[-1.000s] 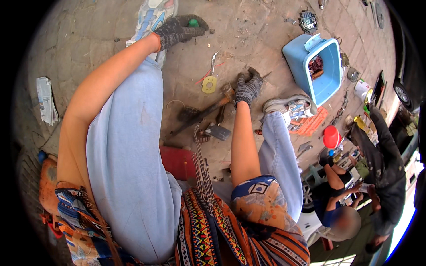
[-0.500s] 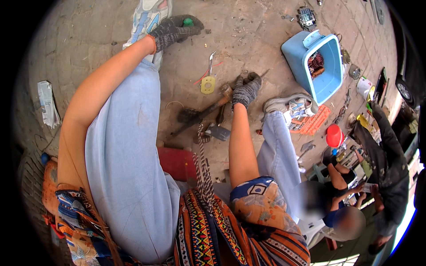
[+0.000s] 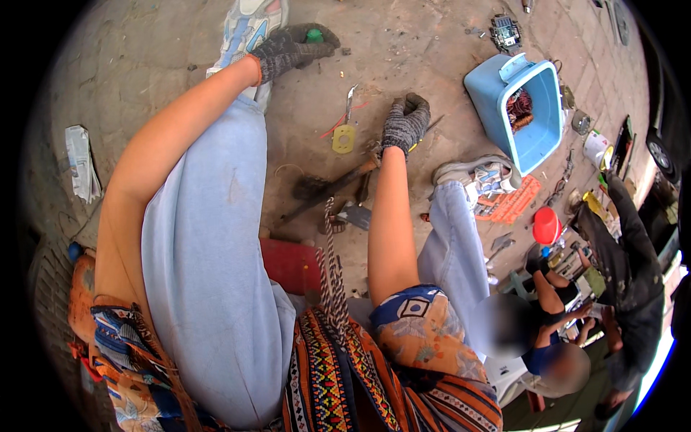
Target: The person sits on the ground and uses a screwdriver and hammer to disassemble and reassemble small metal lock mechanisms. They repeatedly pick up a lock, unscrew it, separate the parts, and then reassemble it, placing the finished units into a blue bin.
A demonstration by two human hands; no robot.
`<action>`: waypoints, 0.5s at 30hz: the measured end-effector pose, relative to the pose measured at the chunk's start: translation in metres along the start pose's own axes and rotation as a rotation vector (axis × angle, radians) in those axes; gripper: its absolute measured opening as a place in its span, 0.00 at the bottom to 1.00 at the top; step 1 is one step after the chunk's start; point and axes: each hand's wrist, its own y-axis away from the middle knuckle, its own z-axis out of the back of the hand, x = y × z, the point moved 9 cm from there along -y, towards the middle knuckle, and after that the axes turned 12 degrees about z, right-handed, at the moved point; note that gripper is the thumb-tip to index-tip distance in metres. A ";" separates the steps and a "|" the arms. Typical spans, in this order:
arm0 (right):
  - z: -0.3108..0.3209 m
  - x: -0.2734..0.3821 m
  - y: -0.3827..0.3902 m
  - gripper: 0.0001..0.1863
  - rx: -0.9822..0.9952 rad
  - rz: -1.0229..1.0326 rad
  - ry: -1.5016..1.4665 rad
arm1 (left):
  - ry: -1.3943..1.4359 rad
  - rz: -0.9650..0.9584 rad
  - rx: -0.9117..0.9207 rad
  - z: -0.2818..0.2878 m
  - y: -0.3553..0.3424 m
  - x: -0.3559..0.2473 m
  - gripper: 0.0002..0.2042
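Observation:
My left hand, in a grey glove, is closed round a small green object beside my left sneaker. Lower and to the right, my gloved right hand has its fingers curled; whatever they hold is hidden. A thin pointed tool shows just right of it. Below that hand a long dark-handled tool lies on the ground. To its left are a yellow plate with holes, a slim metal tool and a red wire.
A blue bin with reddish contents stands right, near my right sneaker, an orange grate and a red bucket. Two people work at far right among scattered parts. A folded paper lies left.
My right hand has moved upward over the ground, toward the slim metal tool's height. My left hand stays on the green object beside the sneaker, nearly where it was.

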 end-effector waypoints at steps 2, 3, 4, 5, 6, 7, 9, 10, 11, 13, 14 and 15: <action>-0.014 0.009 -0.015 0.12 0.003 0.006 -0.047 | 0.004 -0.008 0.000 0.001 -0.001 -0.003 0.12; -0.020 0.011 -0.022 0.12 0.007 -0.004 -0.035 | 0.011 -0.005 0.001 0.001 0.000 -0.003 0.12; -0.023 0.014 -0.026 0.12 0.003 -0.004 -0.021 | 0.017 -0.003 0.001 0.001 0.001 -0.004 0.12; -0.025 0.017 -0.030 0.12 -0.002 -0.005 -0.006 | 0.009 -0.007 0.000 0.001 0.002 -0.006 0.12; -0.028 0.019 -0.034 0.11 -0.005 -0.004 0.010 | 0.003 -0.012 -0.002 0.000 0.004 -0.008 0.12; -0.032 0.019 -0.037 0.11 -0.004 0.014 0.006 | -0.003 -0.017 -0.003 0.000 0.006 -0.011 0.11; -0.035 0.022 -0.041 0.11 0.044 0.054 0.124 | 0.002 0.003 0.003 0.000 0.008 -0.010 0.11; -0.037 0.024 -0.042 0.10 0.071 0.075 0.184 | 0.007 0.015 0.005 0.000 0.008 -0.009 0.11; -0.038 0.024 -0.044 0.10 0.074 0.099 0.183 | 0.001 0.014 0.009 0.000 0.007 -0.008 0.11; -0.040 0.027 -0.045 0.09 0.081 0.146 0.177 | -0.014 0.015 0.015 0.000 0.005 -0.007 0.12; -0.039 0.024 -0.042 0.09 0.061 0.124 0.116 | -0.002 0.006 0.013 -0.001 0.005 -0.007 0.12; -0.036 0.026 -0.038 0.09 0.040 0.103 0.054 | 0.010 -0.004 0.010 0.000 0.005 -0.008 0.13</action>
